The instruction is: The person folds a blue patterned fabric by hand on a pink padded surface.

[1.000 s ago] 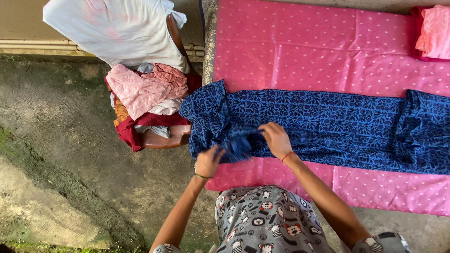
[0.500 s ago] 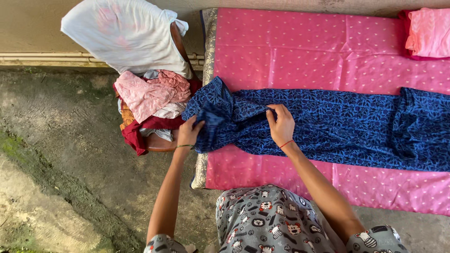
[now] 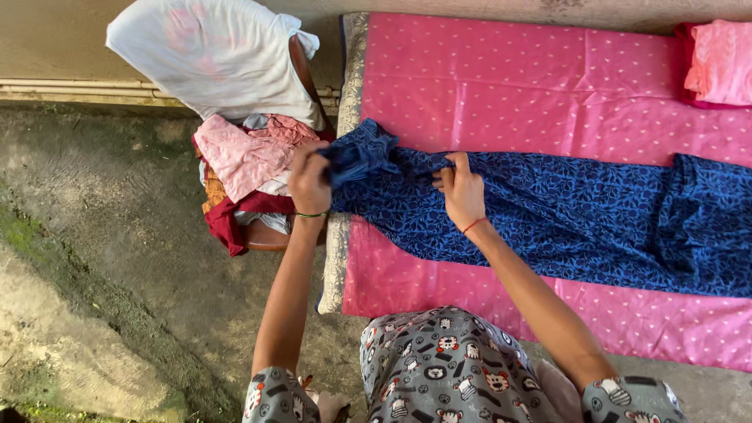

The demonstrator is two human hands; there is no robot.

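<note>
My left hand (image 3: 310, 182) is clenched around a bunched end of the blue patterned garment (image 3: 564, 215), lifted just off the edge of the mattress. My right hand (image 3: 462, 192) sits a little apart from it, fingers pinching a fold of the same cloth and pressing it down; I can't tell from this angle whether the thumb is under the fabric or on top. The rest of the garment lies stretched flat to the right across the pink dotted sheet (image 3: 548, 86).

The risk I see is at the left hand: it holds the cloth right over the mattress edge, so a loose grip would let that end drop toward the dirty concrete ground (image 3: 117, 258). A hard tug from the left could also drag the long flat part into wrinkles, or pull the sheet askew.

Just beside the left hand is a wooden chair (image 3: 270, 233) heaped with pink, red and white clothes (image 3: 243, 160), with a white cloth (image 3: 211, 55) draped over its back. The lifted end could snag or tip that pile. Folded pink cloth (image 3: 717, 63) sits well clear in the far right corner.
</note>
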